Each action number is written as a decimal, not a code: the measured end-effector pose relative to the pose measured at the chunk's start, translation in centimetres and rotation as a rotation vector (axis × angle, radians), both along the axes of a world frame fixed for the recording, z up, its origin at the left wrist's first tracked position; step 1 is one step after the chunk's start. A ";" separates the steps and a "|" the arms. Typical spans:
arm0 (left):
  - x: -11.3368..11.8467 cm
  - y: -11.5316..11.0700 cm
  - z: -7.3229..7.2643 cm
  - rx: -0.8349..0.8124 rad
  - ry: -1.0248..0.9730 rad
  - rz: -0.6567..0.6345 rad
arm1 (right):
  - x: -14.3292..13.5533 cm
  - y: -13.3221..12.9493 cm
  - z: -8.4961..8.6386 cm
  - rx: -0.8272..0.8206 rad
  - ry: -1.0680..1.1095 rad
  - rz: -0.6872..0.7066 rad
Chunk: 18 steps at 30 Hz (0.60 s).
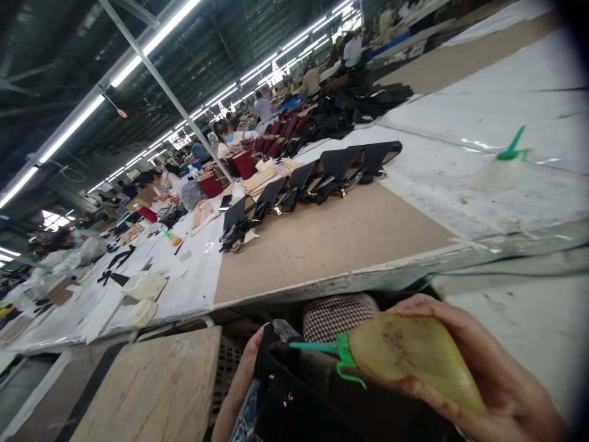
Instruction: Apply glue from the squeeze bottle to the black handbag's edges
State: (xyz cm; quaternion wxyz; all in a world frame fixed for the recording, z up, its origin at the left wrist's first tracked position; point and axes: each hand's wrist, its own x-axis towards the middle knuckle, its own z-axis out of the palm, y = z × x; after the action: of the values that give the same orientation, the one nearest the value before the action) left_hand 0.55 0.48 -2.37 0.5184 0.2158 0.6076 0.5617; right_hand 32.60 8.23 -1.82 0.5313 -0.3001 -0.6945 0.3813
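Observation:
My right hand [501, 374] is wrapped round a yellowish squeeze bottle [409, 356], thumb on one side and fingers on the other. The bottle lies tilted on its side, with a green cap and a thin teal nozzle that points left. Its tip is over the upper edge of a black bag [317, 405] with small gold-coloured fittings. At the bag's left side my left hand [252, 359] grips it; most of its fingers are hidden behind the black material. Clear plastic wrap shows along the bag's edge. Whether the nozzle touches the bag I cannot tell.
Ahead is a worktable with a brown board [313, 245], bearing a row of black bags [322, 175]. Another squeeze bottle [506, 166] stands at the right, a smaller one [172, 238] at the left. A wooden board [156, 387] is at lower left. Several people work farther back.

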 end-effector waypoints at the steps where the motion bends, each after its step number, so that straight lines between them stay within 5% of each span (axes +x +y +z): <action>1: 0.0 0.0 -0.1 -0.007 0.000 -0.003 | 0.1 -0.1 -0.1 -0.003 -0.007 -0.006; 10: 0.3 0.4 0.1 -0.027 0.038 -0.060 | -1.8 -0.1 2.3 0.081 0.037 0.188; 18: 0.3 0.6 0.3 -0.011 0.043 -0.104 | -1.7 0.6 2.7 0.244 -0.040 0.239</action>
State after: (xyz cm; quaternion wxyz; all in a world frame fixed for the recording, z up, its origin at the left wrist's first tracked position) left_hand 0.90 1.08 -2.05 0.5349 0.2561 0.6095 0.5262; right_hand 30.87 8.88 0.83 0.5008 -0.1559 -0.7769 0.3484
